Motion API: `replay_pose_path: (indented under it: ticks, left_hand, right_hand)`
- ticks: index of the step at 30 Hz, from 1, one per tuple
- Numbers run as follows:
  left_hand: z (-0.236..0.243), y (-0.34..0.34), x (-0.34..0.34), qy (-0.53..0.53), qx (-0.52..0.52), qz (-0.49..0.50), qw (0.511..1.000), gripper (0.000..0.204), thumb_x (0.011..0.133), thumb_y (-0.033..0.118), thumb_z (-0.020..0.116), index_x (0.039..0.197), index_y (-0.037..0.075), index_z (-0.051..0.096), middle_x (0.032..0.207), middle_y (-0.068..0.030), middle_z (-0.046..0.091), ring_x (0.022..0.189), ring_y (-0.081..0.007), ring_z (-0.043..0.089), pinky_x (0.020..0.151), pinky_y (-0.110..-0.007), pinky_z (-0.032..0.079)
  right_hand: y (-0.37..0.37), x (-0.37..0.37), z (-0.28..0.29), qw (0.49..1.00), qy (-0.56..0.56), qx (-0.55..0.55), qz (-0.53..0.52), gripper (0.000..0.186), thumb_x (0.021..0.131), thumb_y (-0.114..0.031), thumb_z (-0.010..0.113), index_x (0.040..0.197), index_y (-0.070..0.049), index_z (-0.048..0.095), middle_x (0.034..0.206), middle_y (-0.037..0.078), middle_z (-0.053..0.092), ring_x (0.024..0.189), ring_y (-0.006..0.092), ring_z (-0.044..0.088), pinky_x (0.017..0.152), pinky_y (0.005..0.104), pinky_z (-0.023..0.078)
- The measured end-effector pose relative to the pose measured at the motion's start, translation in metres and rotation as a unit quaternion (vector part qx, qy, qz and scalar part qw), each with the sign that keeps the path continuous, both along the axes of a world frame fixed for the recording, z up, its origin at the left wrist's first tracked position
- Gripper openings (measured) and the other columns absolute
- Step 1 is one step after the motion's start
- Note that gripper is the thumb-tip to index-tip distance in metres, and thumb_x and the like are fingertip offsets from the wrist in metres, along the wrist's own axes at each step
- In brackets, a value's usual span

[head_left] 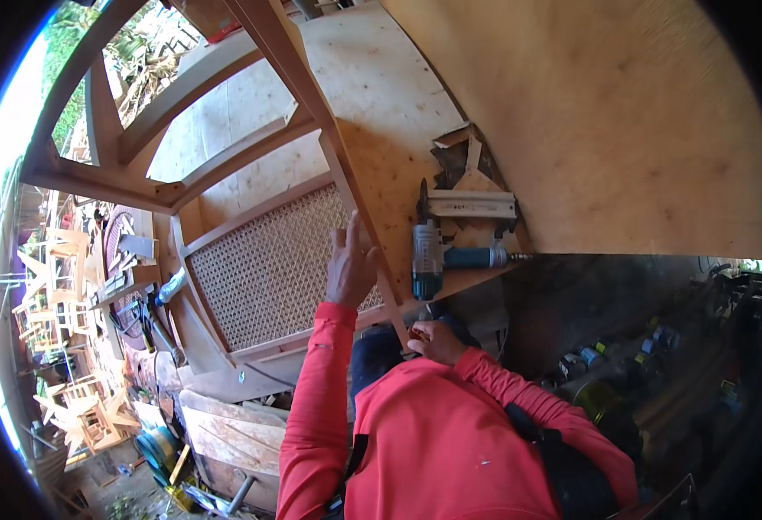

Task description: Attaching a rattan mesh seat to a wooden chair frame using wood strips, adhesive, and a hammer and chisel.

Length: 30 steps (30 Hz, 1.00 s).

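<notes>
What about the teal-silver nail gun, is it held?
No, the nail gun lies on brown plywood, apart from the left hand and right hand.

Wooden frame point(104, 181): brown and bare, built from straight and curved members, it stood tilted across the pale worktop point(355, 52).
Long rail point(279, 52): straight, it slanted from the top of the view down toward the right hand point(439, 341).
Curved rails point(182, 97): they bowed across the upper left, joined to the frame, with open gaps between.
Cane panel point(268, 264): a pale open lattice, roughly rectangular, it sat inside the wooden surround, partly covered by the left hand point(352, 269).
Reddish piece point(416, 334): small, it was mostly hidden by the right fingers.
</notes>
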State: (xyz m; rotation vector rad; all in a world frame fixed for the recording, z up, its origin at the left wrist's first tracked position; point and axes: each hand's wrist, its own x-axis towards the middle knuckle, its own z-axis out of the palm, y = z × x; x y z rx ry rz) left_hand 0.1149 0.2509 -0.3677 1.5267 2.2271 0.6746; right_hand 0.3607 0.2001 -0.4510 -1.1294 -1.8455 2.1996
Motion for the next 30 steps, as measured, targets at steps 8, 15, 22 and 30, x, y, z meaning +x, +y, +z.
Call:
replay_pose_path:
  ticks: [8,15,22,30]
  left_hand:
    - [0.002,0.002,0.005,-0.008,-0.009,0.004,1.0,0.085,0.09,0.01,0.074,0.164,0.01,0.031,0.123,-0.0263,0.052,0.107,-0.0467,0.061,0.09,-0.052,0.054]
    - [-0.005,0.0,-0.004,-0.011,-0.019,-0.001,1.0,0.085,0.091,0.006,0.068,0.165,0.008,0.029,0.123,-0.0285,0.051,0.108,-0.0496,0.06,0.092,-0.053,0.054]
    - [-0.008,-0.002,-0.01,-0.016,-0.032,-0.032,0.999,0.089,0.09,0.004,0.064,0.168,0.008,0.021,0.125,-0.0314,0.051,0.107,-0.055,0.061,0.092,-0.055,0.055]
    - [-0.007,-0.003,-0.007,-0.012,-0.033,-0.025,0.999,0.089,0.091,0.004,0.064,0.168,0.009,0.02,0.127,-0.0307,0.05,0.102,-0.0547,0.064,0.088,-0.056,0.057]
  right_hand:
    - [0.002,0.0,0.0,0.999,-0.004,0.048,0.0,0.021,0.087,-0.017,0.069,0.097,0.002,0.069,0.086,0.017,0.07,0.081,0.0259,0.068,0.078,0.0393,0.054]
    - [0.028,0.01,0.016,0.974,0.091,0.138,-0.154,0.021,0.103,-0.018,0.061,0.097,-0.001,0.069,0.095,0.013,0.071,0.085,0.0212,0.069,0.077,0.0367,0.054]
    - [0.158,-0.051,0.098,0.953,0.212,0.153,-0.155,0.034,0.114,-0.029,0.051,0.114,-0.001,0.07,0.084,0.003,0.064,0.066,0.0076,0.056,0.063,0.0227,0.048]
    - [0.224,-0.165,0.049,0.886,0.263,0.285,-0.256,0.015,0.104,-0.011,0.061,0.109,0.001,0.069,0.086,0.01,0.072,0.072,0.0143,0.073,0.064,0.0288,0.058]
